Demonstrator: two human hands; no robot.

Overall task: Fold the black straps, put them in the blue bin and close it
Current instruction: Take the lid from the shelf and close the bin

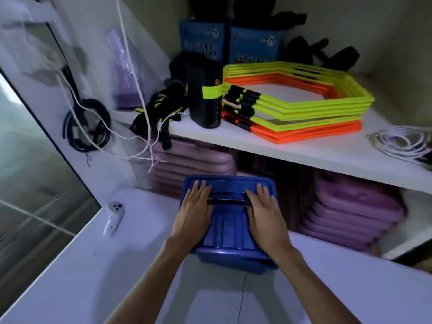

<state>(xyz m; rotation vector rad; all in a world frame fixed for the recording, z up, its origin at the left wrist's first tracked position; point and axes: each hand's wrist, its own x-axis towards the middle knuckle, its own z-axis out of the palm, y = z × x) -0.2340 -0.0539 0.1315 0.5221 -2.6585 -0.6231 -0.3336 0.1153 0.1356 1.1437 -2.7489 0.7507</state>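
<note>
Both hands are lying flat and open on the bin lid (230,235): left hand (194,212), right hand (265,215), flanking its black handle (228,202), gripping nothing. Bin (233,259) is overhanging the white ledge (77,265).

blue bin lid (230,230): moulded plastic, ribbed, kinda glossy, catches a bit of light near the front edge
black bar handle on the lid (228,202): smooth, looks like plastic, slight sheen
white shelf board (304,150): smooth laminate-looking finish, matt-ish
yellow and orange hexagon frames (294,106): hard plastic, bright, semi-gloss
black upright cylinder with yellow band (205,94): textured matt surface, can't tell the material
black and yellow straps (161,111): woven cloth, matt
stacked purple pads (350,211): smooth, soft satin look, maybe foam or plastic
white coiled cord (402,141): smooth plastic coating
blue boxes (231,43): printed cardboard, dull finish
</note>
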